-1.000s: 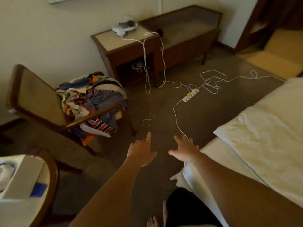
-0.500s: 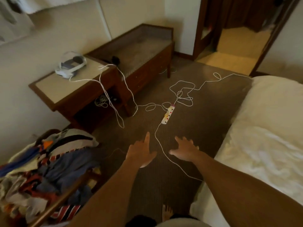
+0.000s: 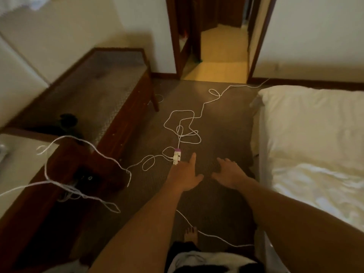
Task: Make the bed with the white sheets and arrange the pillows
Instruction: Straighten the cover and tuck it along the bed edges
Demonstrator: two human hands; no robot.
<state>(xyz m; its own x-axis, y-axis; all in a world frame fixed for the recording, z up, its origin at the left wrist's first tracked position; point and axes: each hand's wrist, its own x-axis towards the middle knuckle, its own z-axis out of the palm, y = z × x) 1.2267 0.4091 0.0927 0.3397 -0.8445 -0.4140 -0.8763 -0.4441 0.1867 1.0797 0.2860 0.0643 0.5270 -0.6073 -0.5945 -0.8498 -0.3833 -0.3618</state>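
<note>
The bed (image 3: 260, 134) is on the right. A crumpled white sheet (image 3: 315, 186) lies on it, and a white pillow (image 3: 311, 119) lies at its far end. The left hand (image 3: 184, 175) and right hand (image 3: 230, 174) reach out over the brown carpet (image 3: 222, 123) beside the bed. Both are wide, fingers spread, holding nothing. A power strip (image 3: 176, 157) with a tangled white cord (image 3: 183, 123) lies by the left hand.

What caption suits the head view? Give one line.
Left hand and right hand stretch open over carpet strewn with white cords and a power strip, beside the rumpled bed.
</note>
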